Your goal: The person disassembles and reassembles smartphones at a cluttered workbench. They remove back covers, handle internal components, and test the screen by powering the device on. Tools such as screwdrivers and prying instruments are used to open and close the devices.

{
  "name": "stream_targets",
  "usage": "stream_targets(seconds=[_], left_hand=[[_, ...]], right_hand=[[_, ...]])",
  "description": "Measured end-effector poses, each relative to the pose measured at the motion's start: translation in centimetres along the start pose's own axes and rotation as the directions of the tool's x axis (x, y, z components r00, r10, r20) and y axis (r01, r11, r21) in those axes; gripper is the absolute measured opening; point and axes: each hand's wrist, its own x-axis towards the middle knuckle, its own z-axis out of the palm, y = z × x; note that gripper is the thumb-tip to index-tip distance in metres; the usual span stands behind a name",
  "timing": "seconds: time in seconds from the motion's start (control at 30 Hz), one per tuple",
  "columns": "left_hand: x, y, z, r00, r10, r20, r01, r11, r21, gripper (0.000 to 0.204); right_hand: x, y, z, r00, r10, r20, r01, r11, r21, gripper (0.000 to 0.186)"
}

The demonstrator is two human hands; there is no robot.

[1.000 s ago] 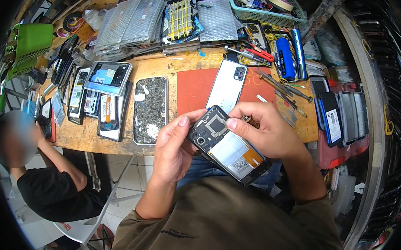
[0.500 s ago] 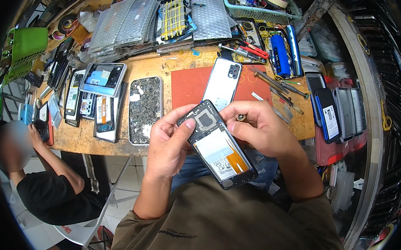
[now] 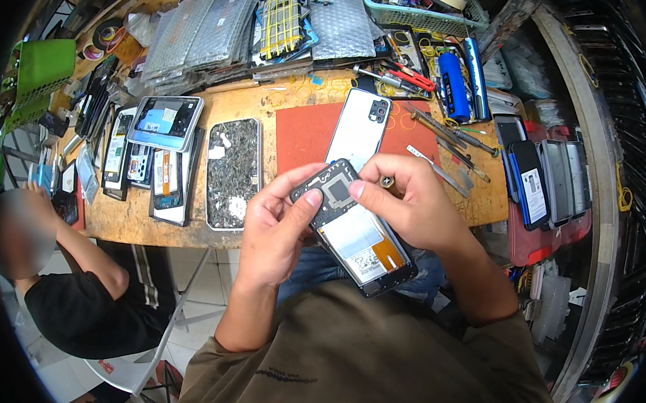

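Observation:
My left hand (image 3: 273, 217) is closed round the left edge of an opened phone (image 3: 359, 238), its thumb on the upper left corner. The back cover is off, showing a black upper frame, a silver-white battery and an orange flex cable. My right hand (image 3: 405, 200) pinches at the phone's upper right edge, thumb pressed near the square plate. In its curled fingers sits a small tool with a round brass-coloured end (image 3: 387, 182); its shaft is hidden. Just beyond my hands, a white phone back with several camera lenses (image 3: 363, 126) lies on a red mat (image 3: 297, 136).
A speckled tray (image 3: 232, 176) and stacked opened phones (image 3: 167, 131) lie to the left. Tweezers and drivers (image 3: 447, 139) are right of the mat, with a blue cylinder (image 3: 453, 87) behind. Bubble-wrapped stacks (image 3: 200, 32) fill the back. Another person (image 3: 85, 282) sits at left.
The phone has shifted slightly up and turned a little in my hands. My right thumb and fingers have moved left, onto the phone's upper part. The left hand keeps its grip.

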Motion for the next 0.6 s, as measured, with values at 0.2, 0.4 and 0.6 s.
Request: stream_targets(seconds=[0.2, 0.4, 0.6], left_hand=[[-0.3, 0.7, -0.8, 0.984, -0.037, 0.176, 0.067, 0.983, -0.169, 0.041], [-0.7, 0.2, -1.0, 0.990, -0.005, 0.142, -0.010, 0.994, 0.107, 0.038], [-1.0, -0.1, -0.3, 0.994, 0.009, 0.113, -0.033, 0.978, 0.207, 0.038]], right_hand=[[0.5, 0.9, 0.2, 0.997, -0.037, -0.074, 0.051, 0.980, 0.190, 0.019], [0.4, 1.0, 0.1, 0.991, -0.092, -0.097, 0.098, 0.993, 0.060, 0.014], [0.7, 1.6, 1.3, 0.968, -0.239, -0.080, 0.238, 0.971, -0.031, 0.020]])
